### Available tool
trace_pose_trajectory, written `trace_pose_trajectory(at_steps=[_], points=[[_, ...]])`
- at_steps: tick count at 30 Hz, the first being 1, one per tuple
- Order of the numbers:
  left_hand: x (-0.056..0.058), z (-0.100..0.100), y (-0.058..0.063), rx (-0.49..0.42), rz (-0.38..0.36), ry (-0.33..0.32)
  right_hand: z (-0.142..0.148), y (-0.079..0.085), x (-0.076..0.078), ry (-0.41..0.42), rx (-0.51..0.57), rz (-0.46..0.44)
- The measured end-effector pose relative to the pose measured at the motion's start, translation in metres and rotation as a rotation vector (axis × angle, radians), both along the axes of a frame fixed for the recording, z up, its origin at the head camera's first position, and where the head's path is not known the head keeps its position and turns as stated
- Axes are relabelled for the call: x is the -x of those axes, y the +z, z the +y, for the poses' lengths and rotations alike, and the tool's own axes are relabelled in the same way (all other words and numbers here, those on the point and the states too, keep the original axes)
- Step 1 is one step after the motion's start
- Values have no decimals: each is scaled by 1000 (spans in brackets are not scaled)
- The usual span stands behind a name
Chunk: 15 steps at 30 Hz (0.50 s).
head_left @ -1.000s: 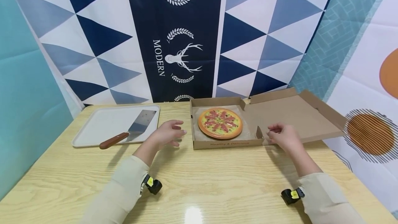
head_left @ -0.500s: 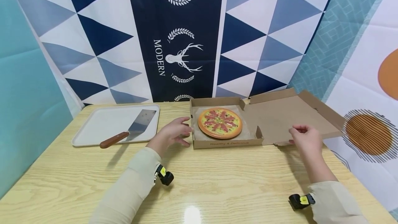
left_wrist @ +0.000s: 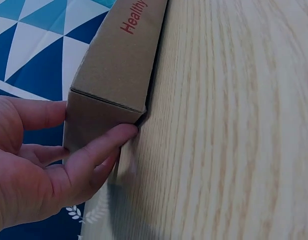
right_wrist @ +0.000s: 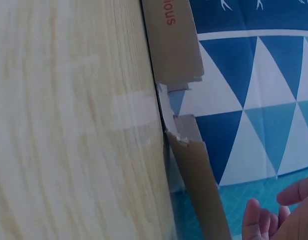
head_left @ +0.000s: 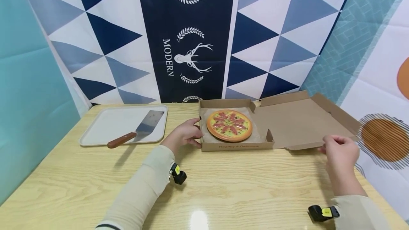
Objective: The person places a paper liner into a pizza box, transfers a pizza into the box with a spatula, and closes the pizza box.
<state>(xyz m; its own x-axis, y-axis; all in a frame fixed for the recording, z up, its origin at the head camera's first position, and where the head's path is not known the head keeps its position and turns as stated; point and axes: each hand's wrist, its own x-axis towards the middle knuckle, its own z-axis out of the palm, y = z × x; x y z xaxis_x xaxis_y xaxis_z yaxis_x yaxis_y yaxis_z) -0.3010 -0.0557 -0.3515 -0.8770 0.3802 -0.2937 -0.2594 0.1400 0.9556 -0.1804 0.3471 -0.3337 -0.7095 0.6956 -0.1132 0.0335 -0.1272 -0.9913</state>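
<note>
An open cardboard pizza box (head_left: 238,147) stands at the back of the table in the head view, with a pizza (head_left: 229,125) on paper inside. My left hand (head_left: 186,134) holds the box's left end. In the left wrist view, its fingers (left_wrist: 101,145) reach the lower edge of the box end while another part of the hand touches the upper edge. The box lid (head_left: 297,123) lies folded out to the right. By the lid's front right edge is my right hand (head_left: 342,155), fingers loosely bent; the right wrist view shows it apart from the lid flap (right_wrist: 201,185).
A white tray (head_left: 108,120) lies at the back left. Across its front edge rests a spatula (head_left: 148,123), its wooden handle jutting over the wooden table (head_left: 223,187). Patterned cloths (head_left: 198,45) hang close behind and beside the table.
My left hand has moved right and taken hold of the box's left end. My right hand has moved right along the lid's front edge. Box, pizza, tray and spatula have kept their places.
</note>
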Motion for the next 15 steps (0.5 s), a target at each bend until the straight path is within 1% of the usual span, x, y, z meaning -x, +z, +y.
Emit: trace_pose_trajectory(at_steps=[4,7,15], points=[[1,4,0,-2,0,-1,9,0,-3,-35,129,26],[1,7,2,7,3,8,14,0,-4,-46,194,33],[0,7,2,10,-4,14,24,-3,-4,-91,258,18]])
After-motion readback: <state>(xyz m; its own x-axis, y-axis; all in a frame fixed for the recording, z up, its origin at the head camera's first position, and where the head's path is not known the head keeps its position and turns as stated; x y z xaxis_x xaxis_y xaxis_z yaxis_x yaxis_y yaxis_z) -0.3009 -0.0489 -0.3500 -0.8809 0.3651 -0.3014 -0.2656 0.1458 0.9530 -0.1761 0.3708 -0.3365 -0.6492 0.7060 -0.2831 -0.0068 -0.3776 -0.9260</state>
